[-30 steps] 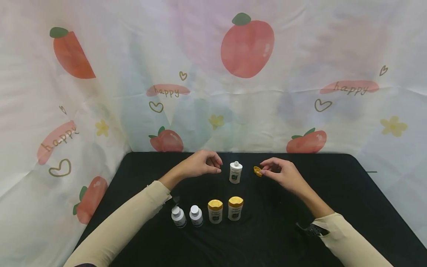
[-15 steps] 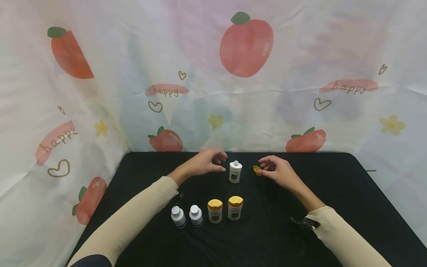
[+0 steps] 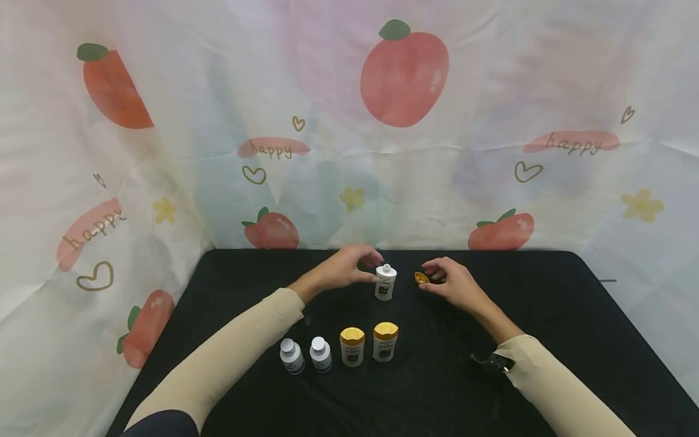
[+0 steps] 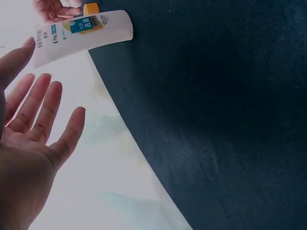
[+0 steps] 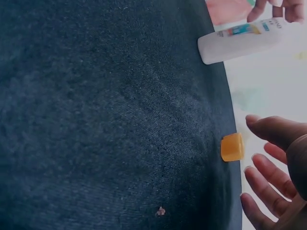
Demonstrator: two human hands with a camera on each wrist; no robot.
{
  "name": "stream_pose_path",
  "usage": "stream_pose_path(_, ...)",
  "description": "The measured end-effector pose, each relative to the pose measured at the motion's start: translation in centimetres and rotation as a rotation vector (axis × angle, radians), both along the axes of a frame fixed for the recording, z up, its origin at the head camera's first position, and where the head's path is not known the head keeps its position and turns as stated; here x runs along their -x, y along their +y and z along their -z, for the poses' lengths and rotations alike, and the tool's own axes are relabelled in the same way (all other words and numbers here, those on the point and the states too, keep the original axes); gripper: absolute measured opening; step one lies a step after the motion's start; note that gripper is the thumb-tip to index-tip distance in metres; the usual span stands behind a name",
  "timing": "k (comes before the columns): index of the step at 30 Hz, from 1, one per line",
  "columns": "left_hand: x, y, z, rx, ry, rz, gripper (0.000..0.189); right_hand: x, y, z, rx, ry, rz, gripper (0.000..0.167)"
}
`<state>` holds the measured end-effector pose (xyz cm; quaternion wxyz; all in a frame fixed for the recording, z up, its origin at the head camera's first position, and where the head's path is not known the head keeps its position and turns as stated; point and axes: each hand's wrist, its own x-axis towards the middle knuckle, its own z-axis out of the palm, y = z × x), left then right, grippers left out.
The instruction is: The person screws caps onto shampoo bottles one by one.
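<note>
An uncapped white bottle with a printed label stands upright at the back of the black table. Its narrow neck shows on top. My left hand reaches in from the left with thumb and fingers spread; the left wrist view shows a gap between that hand and the bottle. To the bottle's right, a yellow cap lies on the table. Around the cap my right hand holds its thumb and fingers apart. In the right wrist view the cap sits clear of the fingers.
Nearer to me stand two yellow-capped white bottles, one left and one right. Two small white-capped bottles, one and another, are left of them. A printed curtain hangs behind the table's back edge.
My left hand has moved right, closer to the uncapped bottle. The right hand has shifted slightly left, with its fingers around the cap. Bottles and cap have stayed put.
</note>
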<state>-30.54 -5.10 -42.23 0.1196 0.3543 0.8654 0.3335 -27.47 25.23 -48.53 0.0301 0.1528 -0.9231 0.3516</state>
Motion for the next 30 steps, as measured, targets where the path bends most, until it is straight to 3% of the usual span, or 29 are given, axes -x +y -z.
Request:
stream_pose_path(11, 0.0, 1.3, 0.6, 0.016, -0.002, 0.005, 0.038, 0.6, -0.5, 0.6, -0.020, -0.035, -0.013, 0.046)
stream_pose_path(22, -0.1, 1.7, 1.6, 0.053, 0.054, 0.003, 0.026, 1.2, -0.8, 0.8, -0.063, -0.036, -0.003, 0.038)
stream_pose_path(30, -0.5, 2.0, 1.6, 0.092, 0.087, -0.052, 0.019, 1.3, -1.0, 0.7, -0.100, -0.044, 0.000, 0.031)
